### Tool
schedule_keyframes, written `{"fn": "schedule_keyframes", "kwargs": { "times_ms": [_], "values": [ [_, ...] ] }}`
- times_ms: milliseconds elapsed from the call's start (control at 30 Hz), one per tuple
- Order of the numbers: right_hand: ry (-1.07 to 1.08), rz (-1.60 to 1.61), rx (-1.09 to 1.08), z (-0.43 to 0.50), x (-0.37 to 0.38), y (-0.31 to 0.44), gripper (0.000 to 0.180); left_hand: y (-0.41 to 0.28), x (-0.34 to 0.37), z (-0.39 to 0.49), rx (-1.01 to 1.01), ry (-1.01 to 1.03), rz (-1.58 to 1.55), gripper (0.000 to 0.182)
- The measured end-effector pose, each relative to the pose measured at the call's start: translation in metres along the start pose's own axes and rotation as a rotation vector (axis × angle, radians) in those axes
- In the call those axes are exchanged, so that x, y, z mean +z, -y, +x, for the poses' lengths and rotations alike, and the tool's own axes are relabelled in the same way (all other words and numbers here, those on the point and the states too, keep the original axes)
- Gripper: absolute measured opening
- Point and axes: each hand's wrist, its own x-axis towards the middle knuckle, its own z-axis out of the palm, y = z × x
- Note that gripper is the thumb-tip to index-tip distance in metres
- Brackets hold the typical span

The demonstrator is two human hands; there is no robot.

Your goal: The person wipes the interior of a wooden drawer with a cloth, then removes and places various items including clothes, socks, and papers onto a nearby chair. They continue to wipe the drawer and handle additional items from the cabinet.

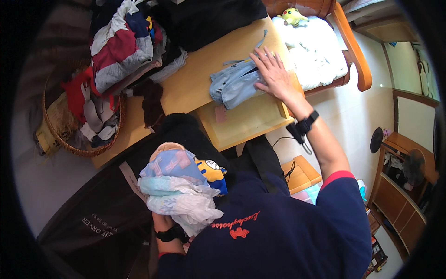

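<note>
My right hand (271,73) lies with spread fingers on the right end of a light blue garment (235,83), which rests folded on the wooden desk above a pulled-out drawer. A thin strap sticks up beside it. Against my body, my left arm carries a bundle: a blue patterned cloth (170,165), a white and pale green diaper-like item (188,202), and a yellow and blue printed cloth (212,172). The left hand is hidden under or behind this bundle, so its fingers cannot be made out.
The open drawer (244,130) juts out towards me. A wicker basket (120,130) of clothes and a heap of garments (118,59) stand at the left. A black dryer bag (94,209) lies lower left. White bedding (317,52) with a yellow plush toy (292,16) is beyond the desk.
</note>
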Motion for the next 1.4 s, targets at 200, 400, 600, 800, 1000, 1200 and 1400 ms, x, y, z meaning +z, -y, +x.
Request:
{"fn": "schedule_keyframes", "kwargs": {
  "times_ms": [200, 400, 600, 800, 1000, 1200, 1400],
  "values": [
    [0.447, 0.026, -0.002, 0.034, -0.002, 0.019, 0.067, 0.005, -0.018, -0.003, 0.004, -0.014, 0.002, 0.052],
    [0.565, 0.869, 0.560, -0.031, -0.043, 0.028, 0.033, 0.006, -0.042, 0.004, -0.001, 0.010, -0.005, 0.052],
    [0.077, 1.931, 1.150, -0.133, -0.083, 0.075, 0.052, 0.006, -0.057, 0.021, -0.034, 0.074, 0.041, 0.052],
    [-0.185, 2.223, 1.169, -0.184, -0.089, 0.103, 0.052, 0.004, -0.058, 0.025, -0.047, 0.116, 0.082, 0.051],
    [-0.278, 2.329, 1.078, -0.208, -0.095, 0.109, 0.053, 0.013, -0.045, 0.010, -0.037, 0.124, 0.119, 0.051],
    [-0.235, 1.276, 0.920, -0.219, -0.112, 0.127, 0.050, 0.024, -0.027, -0.011, -0.028, 0.125, 0.141, 0.050],
    [-0.338, 0.794, 0.664, -0.225, -0.105, 0.136, 0.056, 0.035, -0.016, -0.021, -0.025, 0.122, 0.184, 0.050]
  ]
}}
